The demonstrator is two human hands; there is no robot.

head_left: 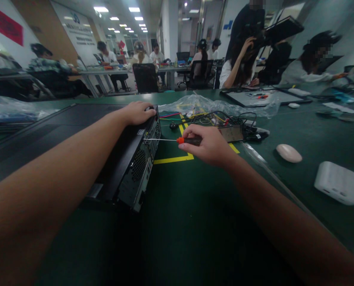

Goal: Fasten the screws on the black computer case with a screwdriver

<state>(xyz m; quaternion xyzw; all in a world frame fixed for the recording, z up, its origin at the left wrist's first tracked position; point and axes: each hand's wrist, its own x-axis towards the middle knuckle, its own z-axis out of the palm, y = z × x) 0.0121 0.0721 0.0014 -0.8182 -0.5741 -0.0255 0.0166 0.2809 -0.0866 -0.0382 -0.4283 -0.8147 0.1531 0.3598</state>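
Observation:
A black desktop computer case [60, 131] lies on its side at the left, with its rear panel [139, 165] of vents and ports turned to the right. My left hand [139, 113] rests on the top near the rear corner, its fingers laid out over the surface. In my right hand [206, 143] is a screwdriver [191, 140] with a black and orange handle, held level. Its thin shaft reaches left to the rear panel, the tip at or very near the panel's upper edge. Whether the tip sits in a screw is too small to tell.
Clear plastic wrap [191, 104] and tangled cables [239, 119] lie behind my right hand. Yellow tape [174, 159] marks the green table [195, 222]. To the right are a pale rounded object [289, 153] and a white box-shaped device [336, 182]. People sit across the room.

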